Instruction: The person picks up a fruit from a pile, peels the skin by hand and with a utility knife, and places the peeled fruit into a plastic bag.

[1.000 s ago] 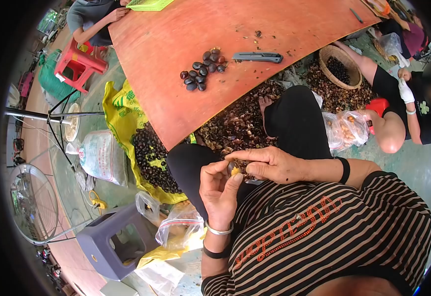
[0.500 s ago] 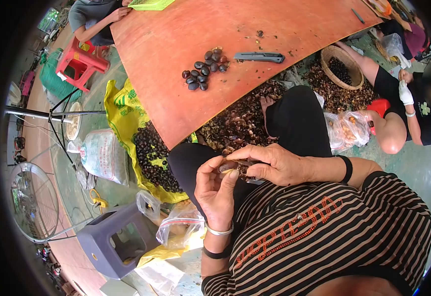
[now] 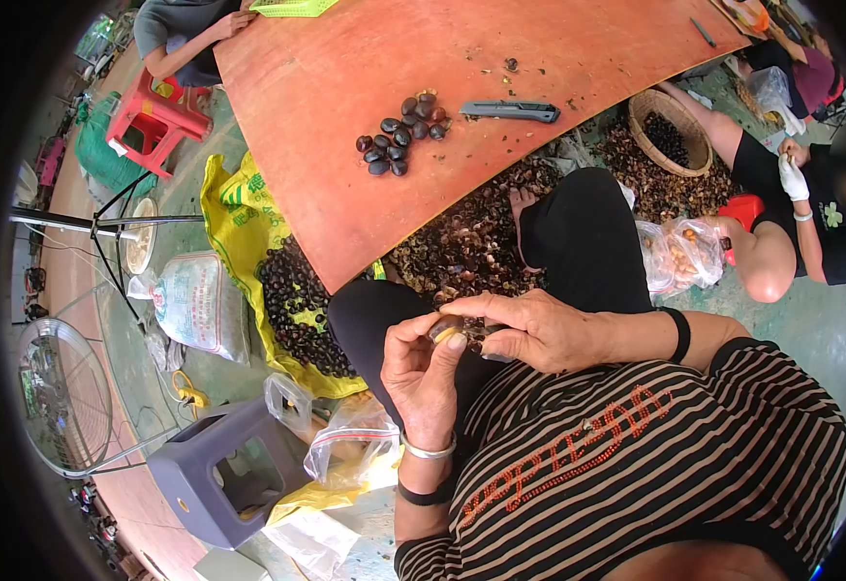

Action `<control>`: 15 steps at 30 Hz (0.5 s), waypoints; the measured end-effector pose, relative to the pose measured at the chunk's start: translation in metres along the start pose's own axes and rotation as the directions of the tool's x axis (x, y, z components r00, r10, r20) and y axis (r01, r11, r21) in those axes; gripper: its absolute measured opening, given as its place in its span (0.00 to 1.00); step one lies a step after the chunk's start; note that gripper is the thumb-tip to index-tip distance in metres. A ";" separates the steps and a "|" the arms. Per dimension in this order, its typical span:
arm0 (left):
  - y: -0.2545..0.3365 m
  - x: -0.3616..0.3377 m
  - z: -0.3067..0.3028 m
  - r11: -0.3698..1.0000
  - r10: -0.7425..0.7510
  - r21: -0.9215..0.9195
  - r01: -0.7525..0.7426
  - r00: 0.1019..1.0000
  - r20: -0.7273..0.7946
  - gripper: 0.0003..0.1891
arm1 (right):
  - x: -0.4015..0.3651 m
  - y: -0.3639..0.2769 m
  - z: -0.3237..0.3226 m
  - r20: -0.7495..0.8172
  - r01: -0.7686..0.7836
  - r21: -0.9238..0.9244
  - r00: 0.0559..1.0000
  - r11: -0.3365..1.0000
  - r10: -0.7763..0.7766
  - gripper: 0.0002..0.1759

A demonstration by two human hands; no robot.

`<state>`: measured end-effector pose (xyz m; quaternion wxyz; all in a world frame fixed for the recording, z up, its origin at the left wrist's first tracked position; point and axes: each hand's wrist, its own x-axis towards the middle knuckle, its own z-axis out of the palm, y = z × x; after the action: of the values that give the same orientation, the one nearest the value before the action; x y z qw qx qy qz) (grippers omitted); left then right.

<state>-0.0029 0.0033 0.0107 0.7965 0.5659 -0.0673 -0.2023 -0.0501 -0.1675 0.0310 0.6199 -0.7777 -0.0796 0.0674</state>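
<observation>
My left hand (image 3: 421,373) pinches a brown nut (image 3: 445,329) between thumb and fingertips, with a pale yellowish patch showing near the thumb. Close against it, my right hand (image 3: 544,334) has its index finger reaching over the nut and its thumb bent below. A small dark grey piece (image 3: 496,357) shows under the right thumb; its kind is mostly hidden by the hand. Both hands are above my lap. Beyond them, a group of dark shiny nuts (image 3: 400,135) lies on the reddish board (image 3: 326,223), beside a grey utility knife (image 3: 510,111).
Shell scraps (image 3: 461,232) cover the floor beside my legs. A yellow sack (image 3: 239,213) with many dark nuts lies left, near a grey stool (image 3: 200,465) and a fan (image 3: 66,397). A co-worker (image 3: 834,213) sits right, by a basket (image 3: 704,160); another person's arm (image 3: 190,53) rests at the board.
The nut has turned slightly in my left fingers, showing more of its brown side. My right hand has shifted slightly downward. The things around have barely moved.
</observation>
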 end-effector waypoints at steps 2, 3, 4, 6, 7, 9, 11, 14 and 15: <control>-0.001 0.001 -0.001 1.000 -0.004 0.004 0.004 1.000 0.011 0.14 | -0.001 0.005 0.003 -0.044 0.047 -0.043 0.998 0.998 -0.049 0.24; 0.000 0.001 0.000 1.000 0.016 0.012 -0.016 1.000 0.011 0.14 | -0.001 0.007 0.003 -0.045 0.047 -0.042 0.998 0.998 -0.049 0.24; 0.001 0.001 0.000 0.999 0.034 0.021 -0.034 0.999 0.012 0.14 | -0.001 0.007 0.003 -0.045 0.062 -0.057 0.997 0.996 -0.065 0.24; 0.003 0.000 -0.001 0.997 0.062 0.043 -0.065 0.996 0.065 0.14 | -0.001 0.015 0.004 -0.054 0.073 -0.075 0.996 0.994 -0.077 0.25; 0.006 0.000 0.000 0.993 0.091 0.061 -0.098 0.989 0.113 0.14 | 0.001 0.025 0.003 -0.083 0.034 -0.041 0.996 0.999 -0.037 0.24; 0.015 -0.005 0.012 0.981 0.147 0.090 -0.171 0.963 0.228 0.14 | 0.002 0.026 -0.009 -0.085 -0.141 0.095 0.985 0.985 0.150 0.21; 0.016 -0.001 0.013 0.986 0.110 0.098 -0.132 0.973 0.203 0.12 | -0.001 0.022 -0.012 -0.036 -0.190 0.163 0.980 0.968 0.198 0.24; 0.006 0.003 0.004 0.998 0.067 0.011 -0.069 0.992 0.107 0.14 | -0.009 -0.002 -0.016 0.110 -0.234 0.334 0.972 0.913 0.209 0.28; 0.005 0.002 0.004 0.998 0.065 0.010 -0.066 0.991 0.113 0.14 | -0.008 -0.009 -0.018 0.139 -0.205 0.256 0.975 0.945 0.174 0.31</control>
<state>-0.0006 0.0004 0.0165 0.7936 0.5566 -0.1321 -0.2073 -0.0551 -0.1843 0.0439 0.7045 -0.6854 -0.0300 0.1816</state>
